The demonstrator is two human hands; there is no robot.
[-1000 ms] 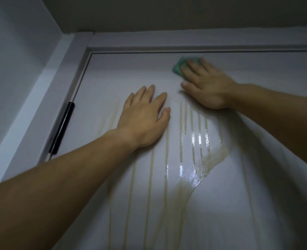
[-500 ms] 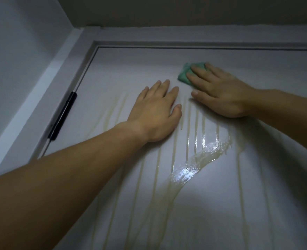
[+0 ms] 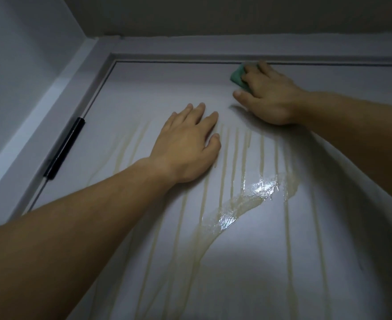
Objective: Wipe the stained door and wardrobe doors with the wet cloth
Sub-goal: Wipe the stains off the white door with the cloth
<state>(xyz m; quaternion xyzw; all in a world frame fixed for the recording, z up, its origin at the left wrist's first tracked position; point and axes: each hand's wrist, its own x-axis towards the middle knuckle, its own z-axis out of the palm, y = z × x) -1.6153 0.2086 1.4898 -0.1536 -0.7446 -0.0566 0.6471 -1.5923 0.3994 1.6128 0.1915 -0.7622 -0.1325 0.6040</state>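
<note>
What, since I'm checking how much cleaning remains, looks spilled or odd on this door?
Yellowish drip streaks run down the white door below the left hand, crossed by a glossy wet smear. The green cloth, under the right hand, sits above them.

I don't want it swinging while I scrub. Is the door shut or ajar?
Shut, as far as shown: the door sits level in its frame, only a thin even gap along the top and hinge side.
</note>
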